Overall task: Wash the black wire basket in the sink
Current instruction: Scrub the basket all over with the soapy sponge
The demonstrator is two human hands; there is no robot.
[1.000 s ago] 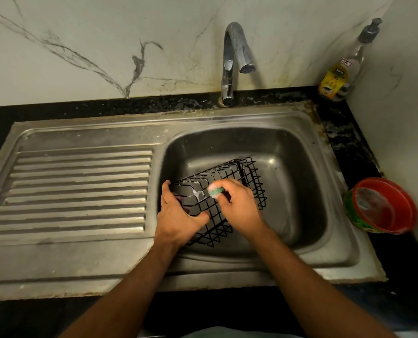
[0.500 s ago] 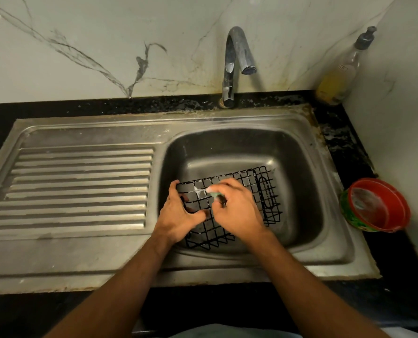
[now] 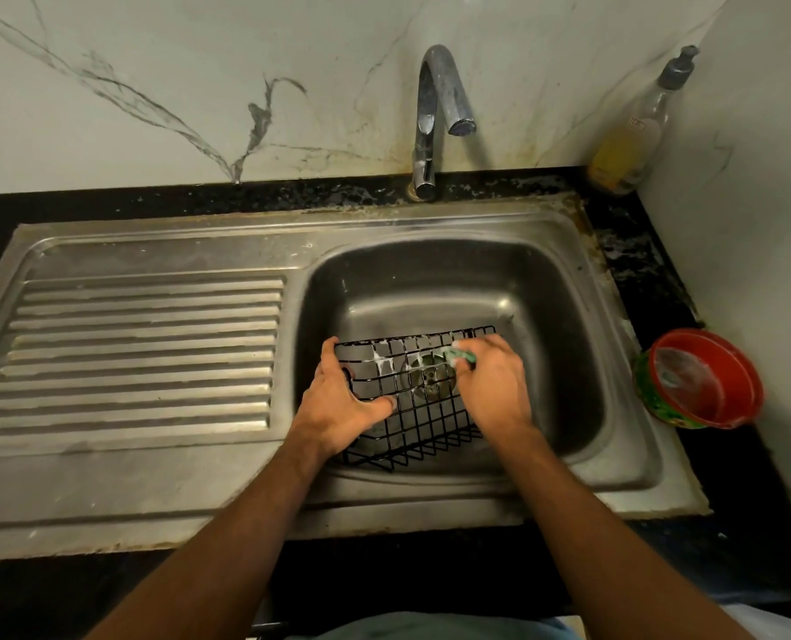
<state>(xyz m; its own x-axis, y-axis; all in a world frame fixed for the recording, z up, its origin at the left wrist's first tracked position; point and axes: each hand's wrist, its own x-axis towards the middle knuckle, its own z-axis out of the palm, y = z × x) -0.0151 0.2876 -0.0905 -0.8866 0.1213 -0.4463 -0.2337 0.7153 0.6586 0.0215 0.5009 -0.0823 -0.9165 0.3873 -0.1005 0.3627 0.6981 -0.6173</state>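
A white marble wall (image 3: 153, 62) with grey veins backs a black table (image 3: 107, 200). Set into the table is a steel sink (image 3: 384, 233), its ribbed drainboard (image 3: 139, 353) to the left and its bowl (image 3: 546, 316) to the right. A chrome tap (image 3: 435, 117) rises behind the bowl, its spout curving over it; no water shows at the mouth.

Both forearms reach in from the bottom edge toward the bowl. Inside the bowl is the black basket (image 3: 416, 404), tilted so that its wire grid faces up and toward the camera, with its lower edge near the front wall of the bowl. The drain (image 3: 430, 374) shows through the grid. White suds cling to the wires along the upper part.

The left hand (image 3: 342, 408) holds the basket's left end: the fingers curl over the upper left corner and the thumb lies across the wires lower down, so this grip is closed around the basket. The right hand (image 3: 495, 385) is at the basket's upper right, its fingers curled around a small green scrubber (image 3: 462, 358) that touches the top wires; this grip is closed on the scrubber.

On the table to the right of the sink, close to the side wall, stands a red bowl (image 3: 703, 381) with a green outer side and a wet, sudsy inside. In the far right corner stands a clear pump bottle (image 3: 633, 136) holding yellow liquid in its lower part.
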